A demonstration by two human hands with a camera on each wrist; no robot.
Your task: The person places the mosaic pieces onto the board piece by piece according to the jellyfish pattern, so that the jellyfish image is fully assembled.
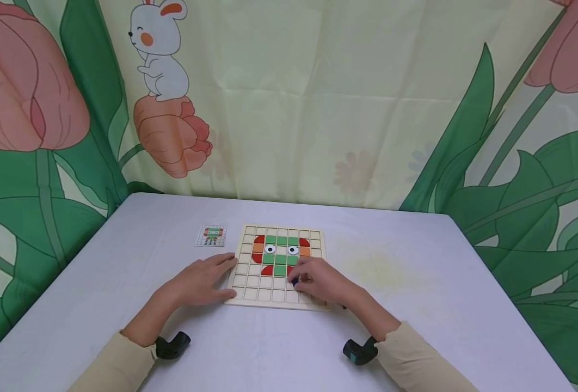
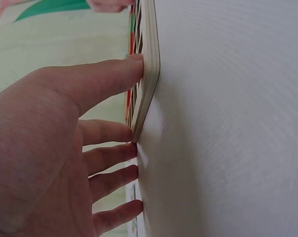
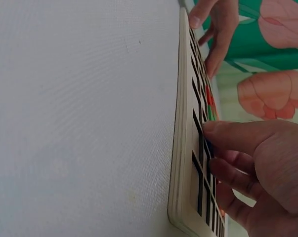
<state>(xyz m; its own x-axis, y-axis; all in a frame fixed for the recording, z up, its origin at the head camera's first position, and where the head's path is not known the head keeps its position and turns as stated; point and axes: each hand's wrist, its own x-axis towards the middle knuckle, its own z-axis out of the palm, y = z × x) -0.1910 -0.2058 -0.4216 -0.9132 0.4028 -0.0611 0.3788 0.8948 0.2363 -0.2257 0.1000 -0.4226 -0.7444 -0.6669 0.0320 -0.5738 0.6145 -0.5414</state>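
Observation:
A square wooden grid board [image 1: 252, 294] lies on the table, with red, orange and green tiles [image 1: 280, 259] and two eye tiles [image 1: 293, 250] set in its upper and middle cells. My left hand [image 1: 198, 280] rests at the board's left edge, fingers spread; in the left wrist view its thumb [image 2: 114, 76] touches the wooden rim. Over the lower right of the grid, my right hand [image 1: 324, 279] pinches a small dark blue tile [image 1: 295, 281] between thumb and fingers. That hand covers part of the board, and most of the tile is hidden by the fingers.
Left of the board lies a small picture card [image 1: 212, 236] showing a colored figure on a grid. A small dark object [image 1: 344, 307] peeks out beside the right wrist. The white tabletop [image 1: 264, 348] meets a printed cloth backdrop [image 1: 308, 136] at its far edge.

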